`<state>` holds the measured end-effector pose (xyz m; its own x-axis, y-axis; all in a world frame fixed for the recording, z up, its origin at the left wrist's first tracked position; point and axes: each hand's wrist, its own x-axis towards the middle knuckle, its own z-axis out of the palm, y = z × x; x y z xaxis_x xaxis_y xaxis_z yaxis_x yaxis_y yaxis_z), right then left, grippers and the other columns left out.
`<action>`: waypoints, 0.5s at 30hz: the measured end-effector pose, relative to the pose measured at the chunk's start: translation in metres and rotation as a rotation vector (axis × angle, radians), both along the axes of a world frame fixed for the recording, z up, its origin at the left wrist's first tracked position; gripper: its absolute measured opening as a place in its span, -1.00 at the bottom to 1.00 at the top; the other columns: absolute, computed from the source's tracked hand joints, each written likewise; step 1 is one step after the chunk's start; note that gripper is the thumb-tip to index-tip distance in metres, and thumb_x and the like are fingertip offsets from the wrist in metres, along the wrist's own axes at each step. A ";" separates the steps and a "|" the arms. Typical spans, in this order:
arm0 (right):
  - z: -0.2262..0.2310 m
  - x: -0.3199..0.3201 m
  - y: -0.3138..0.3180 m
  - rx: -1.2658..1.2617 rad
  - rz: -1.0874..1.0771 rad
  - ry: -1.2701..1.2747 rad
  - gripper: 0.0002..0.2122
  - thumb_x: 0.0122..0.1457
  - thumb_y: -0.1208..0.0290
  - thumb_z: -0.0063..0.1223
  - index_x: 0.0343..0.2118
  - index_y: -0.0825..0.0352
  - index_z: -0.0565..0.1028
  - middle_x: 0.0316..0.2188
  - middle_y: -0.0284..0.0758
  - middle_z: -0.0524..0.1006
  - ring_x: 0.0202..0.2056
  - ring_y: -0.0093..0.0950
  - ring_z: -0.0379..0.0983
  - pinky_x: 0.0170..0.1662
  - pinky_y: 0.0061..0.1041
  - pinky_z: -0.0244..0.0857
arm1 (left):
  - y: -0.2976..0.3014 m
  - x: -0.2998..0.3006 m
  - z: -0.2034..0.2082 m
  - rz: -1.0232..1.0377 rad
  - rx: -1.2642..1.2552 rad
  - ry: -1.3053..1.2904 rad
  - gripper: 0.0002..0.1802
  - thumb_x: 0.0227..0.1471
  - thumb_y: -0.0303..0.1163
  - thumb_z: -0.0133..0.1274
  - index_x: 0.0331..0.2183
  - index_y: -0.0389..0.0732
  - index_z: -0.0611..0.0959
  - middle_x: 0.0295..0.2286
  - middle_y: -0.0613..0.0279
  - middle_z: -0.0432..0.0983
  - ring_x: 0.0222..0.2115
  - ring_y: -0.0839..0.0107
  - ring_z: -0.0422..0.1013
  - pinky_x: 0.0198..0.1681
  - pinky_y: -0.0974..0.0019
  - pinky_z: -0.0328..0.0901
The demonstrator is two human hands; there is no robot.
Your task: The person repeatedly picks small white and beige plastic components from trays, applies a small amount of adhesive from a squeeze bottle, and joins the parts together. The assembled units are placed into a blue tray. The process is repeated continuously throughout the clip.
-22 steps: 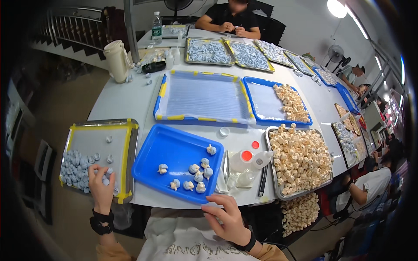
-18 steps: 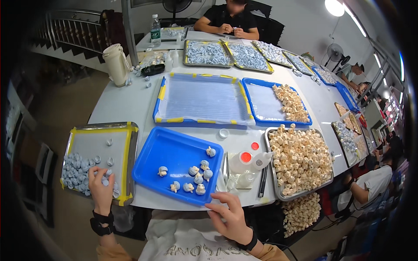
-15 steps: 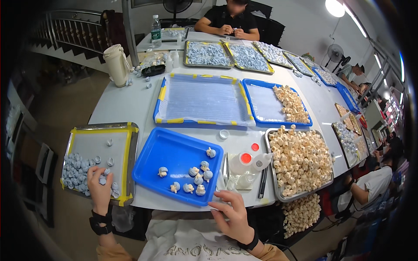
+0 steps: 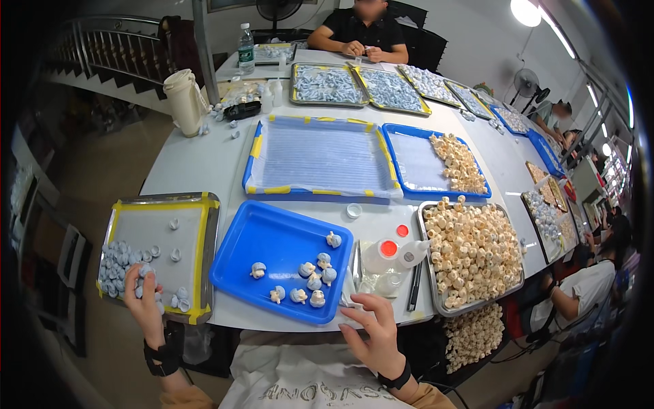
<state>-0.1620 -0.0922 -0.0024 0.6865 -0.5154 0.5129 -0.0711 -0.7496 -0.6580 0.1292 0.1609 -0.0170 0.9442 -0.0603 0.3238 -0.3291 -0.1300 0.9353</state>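
Note:
My left hand [image 4: 144, 310] is over the yellow-taped metal tray [image 4: 194, 232] on the left. Its thumb and fingers pinch a small blue-grey cap-like shell [image 4: 145, 270]. A heap of similar blue-grey shells [image 4: 117, 262] lies beside it in that tray. My right hand [image 4: 373, 335] is open near the table's front edge, fingers apart with nothing seen in them. It is nearest the lower right corner of a blue plastic tray [image 4: 252, 228]. In that blue tray stand several little cream figures with blue-grey caps, such as this figure [image 4: 298, 295].
To the right are squeeze bottles [image 4: 411, 255], a black pen [image 4: 413, 288] and a metal tray heaped with cream pieces [image 4: 470, 252]. Behind stand a paper-lined tray [image 4: 320, 160] and a half-filled blue tray [image 4: 409, 157]. Across the table sits another person [image 4: 368, 34].
My left hand has shifted a little left and turned, and a blue-grey shell now shows between its fingers. My right hand has moved slightly right. The view has shifted a little.

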 end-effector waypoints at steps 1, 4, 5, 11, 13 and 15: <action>-0.001 -0.002 -0.001 0.010 -0.023 0.004 -0.65 -0.19 0.56 0.22 -0.23 0.33 0.48 -0.17 -0.17 0.40 -0.14 -0.22 0.33 -0.13 -0.33 0.25 | -0.005 -0.011 0.007 0.026 -0.088 0.053 -0.83 0.03 -0.45 -0.01 -0.29 -0.27 0.48 -0.29 0.26 0.37 -0.53 0.62 0.27 -0.56 0.56 0.22; 0.006 -0.004 0.002 0.048 -0.037 -0.044 -0.56 -0.21 0.50 0.27 -0.16 0.32 0.44 -0.12 -0.14 0.37 -0.12 -0.22 0.33 -0.11 -0.33 0.25 | -0.013 -0.052 0.028 -0.159 -0.320 0.218 -0.79 0.05 -0.34 -0.01 -0.26 -0.22 0.46 -0.28 0.23 0.35 -0.58 0.61 0.26 -0.60 0.54 0.19; 0.011 -0.003 0.005 0.062 -0.026 -0.071 -0.53 -0.22 0.47 0.29 -0.14 0.31 0.43 -0.10 -0.13 0.36 -0.12 -0.22 0.33 -0.10 -0.33 0.25 | -0.013 -0.066 0.030 -0.259 -0.392 0.271 -0.78 0.06 -0.30 -0.01 -0.25 -0.20 0.45 -0.28 0.22 0.35 -0.60 0.61 0.25 -0.60 0.54 0.18; 0.031 0.029 0.053 -0.152 0.505 -0.114 -0.52 -0.17 0.03 0.25 -0.13 0.07 0.50 0.03 -0.19 0.30 0.05 -0.21 0.19 0.10 -0.21 0.04 | -0.063 -0.127 0.015 -1.046 -0.983 1.381 -0.70 0.10 -0.15 -0.08 -0.24 -0.17 0.42 -0.25 0.10 0.35 -0.44 0.47 0.34 -0.42 0.45 0.28; 0.026 0.044 0.058 -0.208 0.453 -0.100 -0.55 -0.03 -0.01 0.02 -0.07 0.08 0.43 0.08 -0.21 0.25 0.11 -0.21 0.13 0.11 -0.15 -0.02 | -0.089 -0.129 0.033 -0.799 -0.730 1.483 -0.69 0.11 -0.13 -0.09 -0.23 -0.15 0.41 -0.16 0.06 0.31 -0.23 0.35 0.36 -0.20 0.35 0.30; 0.017 0.055 0.056 -0.248 0.352 -0.062 -0.58 -0.06 -0.03 0.04 -0.13 0.04 0.50 0.04 -0.24 0.30 0.07 -0.23 0.16 0.14 -0.17 -0.07 | -0.094 -0.132 0.032 -1.169 -0.266 0.780 -0.56 0.11 -0.14 -0.10 -0.05 -0.19 0.31 -0.06 0.09 0.25 -0.08 0.28 0.31 -0.01 0.29 0.24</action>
